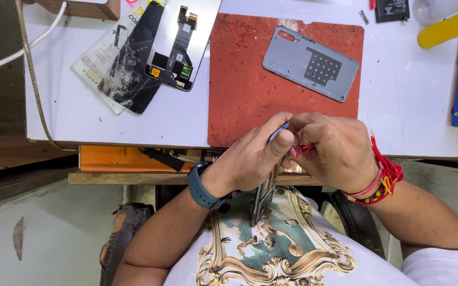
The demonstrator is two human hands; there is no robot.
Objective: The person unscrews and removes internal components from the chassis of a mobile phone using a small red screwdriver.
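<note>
Left hand [250, 159] wrapped tight round phone body [264, 196], held edge-up over lap, just off worktop [80, 114] edge. Right hand [329, 151] pinched closed on red-handled screwdriver [299, 151], tip hidden at phone's upper end, left thumb touching handle. Red mat [239, 90] on worktop beyond hands, grey back cover [310, 63] lying flat on it. Cracked black screen [131, 69] and display panel with flex cable [178, 42] off to left, well apart.

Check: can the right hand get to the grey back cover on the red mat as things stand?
Probably yes, once freed: the right hand holds a red-handled tool, and the bare red mat between it and the grey back cover shows no obstacle.
</note>
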